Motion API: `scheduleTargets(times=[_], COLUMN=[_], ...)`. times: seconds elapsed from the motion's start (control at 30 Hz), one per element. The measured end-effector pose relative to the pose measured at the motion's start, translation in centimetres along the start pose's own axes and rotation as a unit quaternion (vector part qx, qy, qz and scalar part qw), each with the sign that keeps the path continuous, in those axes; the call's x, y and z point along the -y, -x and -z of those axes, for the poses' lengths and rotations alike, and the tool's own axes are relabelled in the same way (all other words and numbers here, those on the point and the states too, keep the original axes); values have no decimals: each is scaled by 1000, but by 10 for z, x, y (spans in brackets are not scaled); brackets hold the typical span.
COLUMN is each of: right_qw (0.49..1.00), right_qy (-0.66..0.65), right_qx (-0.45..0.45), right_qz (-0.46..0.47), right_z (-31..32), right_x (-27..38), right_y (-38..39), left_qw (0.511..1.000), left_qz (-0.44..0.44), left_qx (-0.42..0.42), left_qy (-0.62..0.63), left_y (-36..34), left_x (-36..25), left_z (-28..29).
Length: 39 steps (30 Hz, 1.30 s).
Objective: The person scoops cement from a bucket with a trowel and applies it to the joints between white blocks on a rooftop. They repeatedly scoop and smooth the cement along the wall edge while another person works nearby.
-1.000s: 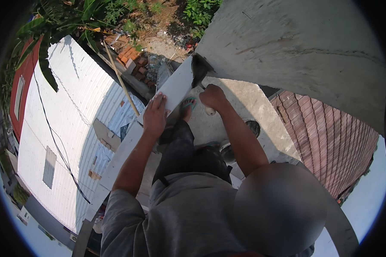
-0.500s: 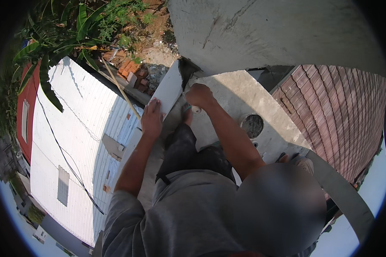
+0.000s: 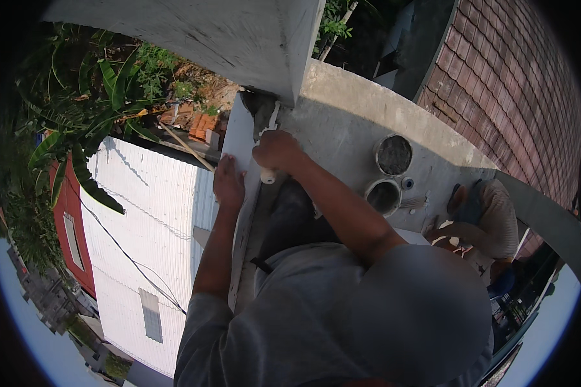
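My left hand lies on top of a narrow white ledge, its fingers stretched out along the surface. Just right of it, my right hand is closed around the pale, round-ended handle of a trowel. The trowel's blade points away from me and is mostly hidden by the hand. Beyond that fist, dark grey mortar shows along the inner side of the ledge, where it meets a grey concrete wall. A pale strip stands beside the mortar.
Two buckets holding grey material stand on the concrete floor to my right. Farther right, another person is bent low. Past the ledge, a white corrugated roof lies below; a brown tiled roof rises at right.
My view has turned, bringing the second bucket and more of the other person into sight. My right hand still grips the trowel, and my left hand stays on the ledge.
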State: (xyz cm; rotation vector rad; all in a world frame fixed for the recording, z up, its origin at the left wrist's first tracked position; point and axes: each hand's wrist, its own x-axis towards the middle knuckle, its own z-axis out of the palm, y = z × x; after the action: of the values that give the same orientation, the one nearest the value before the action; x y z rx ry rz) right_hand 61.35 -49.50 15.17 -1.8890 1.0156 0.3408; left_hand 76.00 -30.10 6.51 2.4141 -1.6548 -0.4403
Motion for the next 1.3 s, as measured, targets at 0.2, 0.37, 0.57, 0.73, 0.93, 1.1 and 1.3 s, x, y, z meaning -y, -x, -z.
scheduleTargets(times=[0.2, 0.37, 0.57, 0.73, 0.93, 1.1, 1.3], right_qw=[999, 999, 981, 863, 656, 669, 788], right_qy=[-27, -43, -115, -498, -661, -524, -261], right_qx=[-24, 3, -141, -63, -174, -210, -66], right_qz=[39, 31, 72, -64, -320, -484, -554], right_z=[-7, 9, -35, -44, -176, -329, -334], right_x=[0, 11, -71, -170, -313, -449, -599], right_y=[27, 72, 127, 228, 325, 336, 348], left_qw=[1000, 999, 996, 995, 968, 880, 830], left_qz=[-12, -25, -46, -37, -195, -153, -211], left_qx=[-2, 5, 50, 30, 158, 444, 511], left_qy=[4, -20, -49, -83, 22, 68, 71], left_y=[-1, 1, -13, 10, 34, 42, 39], left_x=[-3, 1, -15, -30, -143, -227, -304], left_z=[3, 8, 15, -1, -50, -192, -451])
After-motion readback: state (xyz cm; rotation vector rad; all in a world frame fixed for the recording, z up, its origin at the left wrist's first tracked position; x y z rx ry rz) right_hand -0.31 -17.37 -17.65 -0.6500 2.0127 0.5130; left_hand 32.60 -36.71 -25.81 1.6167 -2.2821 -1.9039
